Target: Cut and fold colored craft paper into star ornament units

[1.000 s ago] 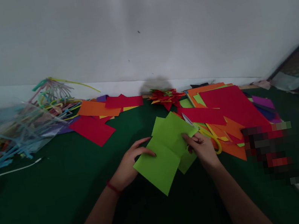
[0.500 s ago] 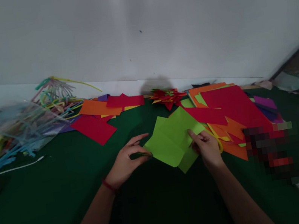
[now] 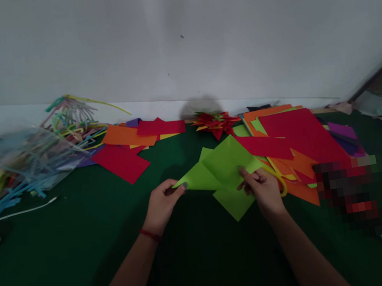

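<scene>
A creased sheet of light green paper (image 3: 227,161) is held above the dark green table between both hands. My left hand (image 3: 162,203) pinches its left corner, which is drawn out into a narrow folded point. My right hand (image 3: 265,190) grips the right side, thumb on top and fingers curled beneath. A lower green flap hangs toward me between the hands. Yellow scissor-like handles (image 3: 281,185) show just behind my right hand, partly covered by it. Beyond the green paper sits a layered red, orange and green paper flower (image 3: 215,123).
Red paper sheets (image 3: 300,137) and orange pieces pile up on the right. More red and orange paper pieces (image 3: 123,163) lie at back left. A clear bag of colourful pipe cleaners (image 3: 32,155) and a white cable (image 3: 19,213) are far left. A wall stands behind.
My left thumb and fingers have closed on the paper's left corner, pinching it to a point. The paper's left part has folded, showing more of the lower flap. My right hand stays nearly still.
</scene>
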A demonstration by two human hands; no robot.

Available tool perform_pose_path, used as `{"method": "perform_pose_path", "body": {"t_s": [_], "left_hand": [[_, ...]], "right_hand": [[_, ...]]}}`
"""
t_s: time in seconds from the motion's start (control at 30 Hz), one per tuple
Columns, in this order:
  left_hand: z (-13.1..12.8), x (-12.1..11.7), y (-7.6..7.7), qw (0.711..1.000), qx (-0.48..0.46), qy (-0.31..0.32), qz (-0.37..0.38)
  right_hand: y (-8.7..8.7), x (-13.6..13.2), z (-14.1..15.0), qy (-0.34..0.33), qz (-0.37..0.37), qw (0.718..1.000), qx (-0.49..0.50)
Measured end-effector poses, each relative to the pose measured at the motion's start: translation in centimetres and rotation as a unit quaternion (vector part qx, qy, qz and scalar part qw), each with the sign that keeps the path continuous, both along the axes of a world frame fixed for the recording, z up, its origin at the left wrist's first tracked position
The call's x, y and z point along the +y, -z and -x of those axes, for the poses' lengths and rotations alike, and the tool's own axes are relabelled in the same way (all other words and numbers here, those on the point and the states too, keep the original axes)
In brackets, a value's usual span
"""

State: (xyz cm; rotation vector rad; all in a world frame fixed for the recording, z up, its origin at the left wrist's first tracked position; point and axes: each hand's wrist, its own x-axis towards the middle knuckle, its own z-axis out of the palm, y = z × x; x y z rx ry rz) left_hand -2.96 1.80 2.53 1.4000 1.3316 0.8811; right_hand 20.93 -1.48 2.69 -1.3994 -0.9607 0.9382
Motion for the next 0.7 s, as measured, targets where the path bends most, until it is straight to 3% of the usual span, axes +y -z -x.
{"method": "perform_pose_path", "body": {"t_s": [0.17, 0.37, 0.47, 0.57, 0.7], "left_hand": [[-0.1, 0.1, 0.1, 1.000, -0.024, -0.004, -0.013], [0.0, 0.1, 0.3, 0.997, -0.021, 0.059, -0.053], [-0.2, 0.0, 0.2, 0.995, -0.051, 0.073, -0.039], [-0.6, -0.2, -0.2, 0.991, -0.122, 0.047, -0.012], [-1.4, -0.9, -0.3, 0.975, -0.216, 0.012, 0.056]], "right_hand": [[0.0, -0.1, -0.1, 0.009, 0.005, 1.000, 0.010], [0.5, 0.1, -0.5, 0.038, 0.005, 0.999, 0.022], [0.7, 0.1, -0.7, 0.048, -0.002, 0.999, 0.021], [0.6, 0.1, -0.7, 0.033, -0.001, 0.999, 0.043], [0.4, -0.1, 0.2, -0.044, 0.020, 0.995, 0.091]]}}
